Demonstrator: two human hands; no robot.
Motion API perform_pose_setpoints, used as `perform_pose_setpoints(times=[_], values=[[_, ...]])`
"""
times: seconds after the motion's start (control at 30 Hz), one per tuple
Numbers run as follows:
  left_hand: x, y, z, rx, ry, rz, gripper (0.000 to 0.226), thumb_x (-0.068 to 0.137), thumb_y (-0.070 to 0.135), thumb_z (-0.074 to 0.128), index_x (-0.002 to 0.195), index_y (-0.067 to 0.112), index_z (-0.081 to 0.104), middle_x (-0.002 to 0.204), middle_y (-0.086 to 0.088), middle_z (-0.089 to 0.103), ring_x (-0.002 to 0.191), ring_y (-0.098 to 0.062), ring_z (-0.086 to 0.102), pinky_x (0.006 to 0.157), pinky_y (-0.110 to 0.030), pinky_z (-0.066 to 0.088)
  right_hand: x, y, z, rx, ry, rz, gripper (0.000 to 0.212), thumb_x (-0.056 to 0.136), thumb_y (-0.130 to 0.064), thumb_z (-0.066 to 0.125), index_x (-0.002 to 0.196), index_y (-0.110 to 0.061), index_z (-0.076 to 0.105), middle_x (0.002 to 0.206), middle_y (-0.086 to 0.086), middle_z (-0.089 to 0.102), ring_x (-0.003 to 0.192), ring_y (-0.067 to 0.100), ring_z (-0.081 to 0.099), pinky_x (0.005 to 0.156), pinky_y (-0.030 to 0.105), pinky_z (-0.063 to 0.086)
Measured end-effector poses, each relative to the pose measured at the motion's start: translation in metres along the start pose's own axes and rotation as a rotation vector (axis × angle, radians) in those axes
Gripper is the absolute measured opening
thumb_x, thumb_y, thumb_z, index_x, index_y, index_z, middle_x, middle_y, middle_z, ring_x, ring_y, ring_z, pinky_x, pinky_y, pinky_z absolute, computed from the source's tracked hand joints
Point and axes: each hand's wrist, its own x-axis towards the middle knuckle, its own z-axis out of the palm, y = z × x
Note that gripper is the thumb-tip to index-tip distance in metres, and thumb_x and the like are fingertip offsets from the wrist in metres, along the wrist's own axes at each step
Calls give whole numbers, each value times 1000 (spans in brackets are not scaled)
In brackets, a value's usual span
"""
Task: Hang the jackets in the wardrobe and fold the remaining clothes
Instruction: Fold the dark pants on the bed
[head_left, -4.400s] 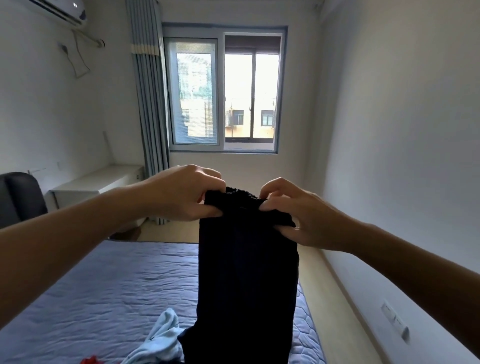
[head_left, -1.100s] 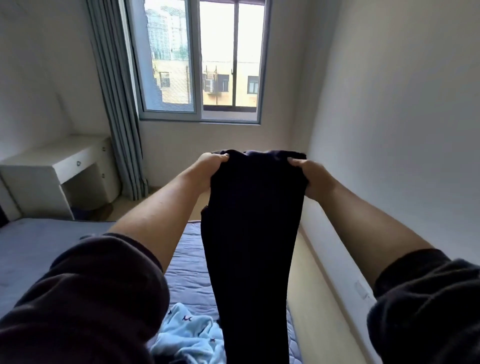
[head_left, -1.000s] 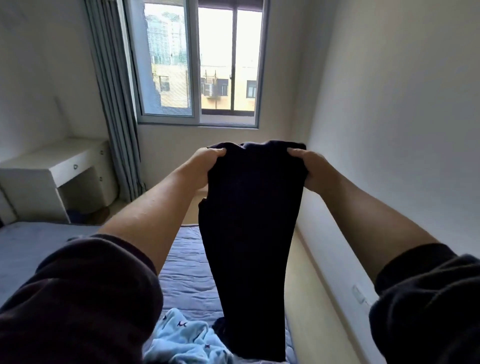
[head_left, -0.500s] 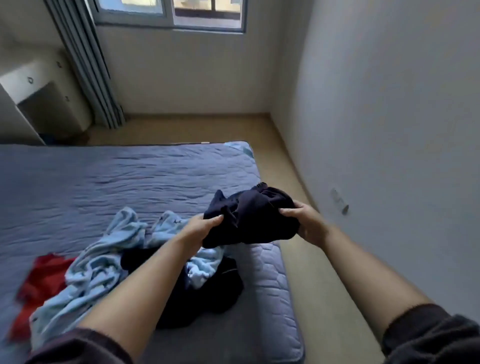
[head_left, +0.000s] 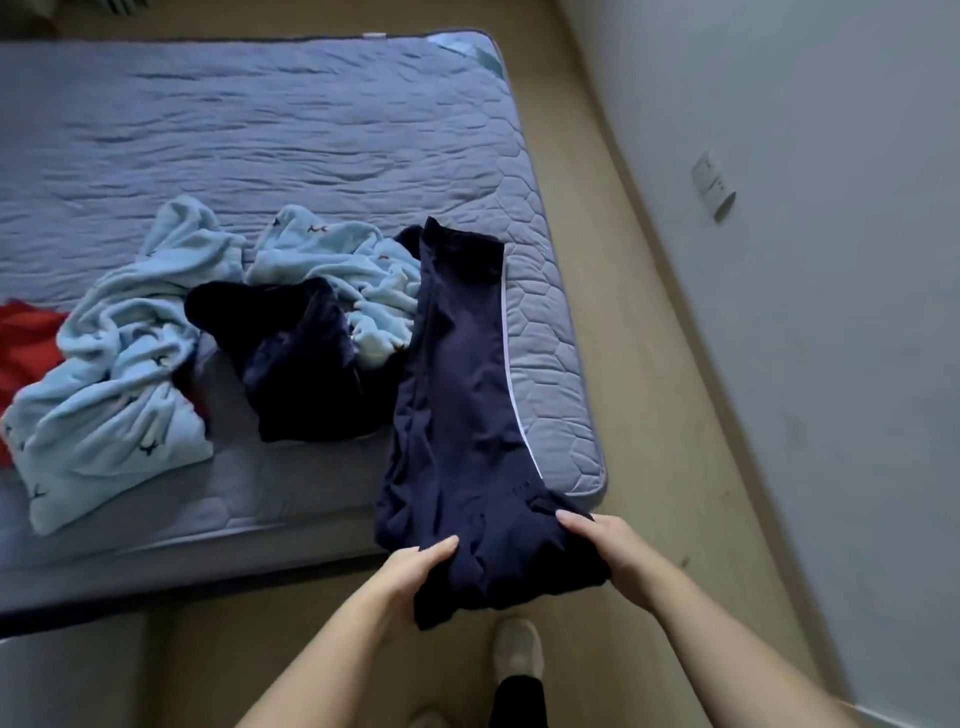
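Navy trousers (head_left: 462, 395) lie stretched along the bed's (head_left: 311, 130) right edge, waist end overhanging toward you. Both your arms reach forward: your left hand (head_left: 415, 571) pinches the waist's left corner, thumb on top; your right hand (head_left: 608, 551) clasps its right side.

Mattress (head_left: 311, 130), blue-grey quilted cover, rippled across the far half, hexagon stitching along its right edge; floor (head_left: 649, 364), beige, to the right of it and in front of it; wall (head_left: 841, 312), plain grey, right side; white socket plate (head_left: 714, 183) low on that wall; pale shoe (head_left: 517, 649) on the floor.
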Motion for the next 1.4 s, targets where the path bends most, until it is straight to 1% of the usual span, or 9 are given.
perform_pose_setpoints(times=[0.1,0.27,0.4,0.5,0.7,0.9,1.03,1.13,1.4], values=[[3,-3,8,36,13,-30,9,85,2,63,94,0,63,68,-16,66,49,-25,60,44,-25,45,2,-2,-8,-3,-40,52,21,89,-9,60,105,1,68,102,22,71,87,32,66,76,36,50],[4,21,17,50,42,-74,4,78,1,62,79,2,58,65,-16,60,56,-29,58,52,-31,48,6,-30,-23,-50,-162,93,25,89,-6,56,112,0,65,109,23,69,91,30,64,77,35,48],[-4,48,33,48,-46,-96,34,79,24,73,103,0,67,91,-22,71,66,-32,66,50,-29,48,8,-59,-34,-70,-283,141,32,89,-26,65,114,-6,66,108,14,71,101,29,68,87,36,53],[-7,72,51,37,-66,-1,40,80,20,73,111,-3,64,94,-24,71,68,-33,68,49,-28,49,13,-85,-46,-115,-294,136,35,88,-24,68,116,-5,65,107,14,72,101,29,68,95,40,51],[-16,107,73,-36,-100,107,25,83,3,64,108,0,66,99,-24,70,87,-37,67,78,-44,53,10,-131,-66,-101,-372,72,29,88,-3,61,117,-4,61,107,13,71,95,25,68,83,33,54],[-13,129,67,-99,-120,192,48,69,24,77,112,8,65,109,-23,68,104,-40,63,91,-52,50,18,-148,-58,-81,-425,64,48,70,-8,68,116,-1,59,104,13,69,97,28,64,88,38,50],[2,163,54,110,-23,365,31,77,12,75,107,8,65,105,-16,70,103,-31,64,94,-46,49,35,-158,-44,-16,-436,125,39,88,-32,66,124,-16,60,117,9,69,108,25,66,92,38,53],[20,206,43,363,24,539,16,84,2,67,92,16,66,91,-1,71,91,-15,62,84,-27,48,62,-172,-30,114,-369,33,34,89,-17,62,122,-11,59,114,10,70,101,22,68,81,29,55],[113,346,41,676,331,824,13,85,15,63,79,26,61,78,9,67,82,-12,62,70,-26,44,194,-260,3,213,-163,-248,22,92,-6,58,111,-14,63,106,7,72,95,24,67,82,32,53]])
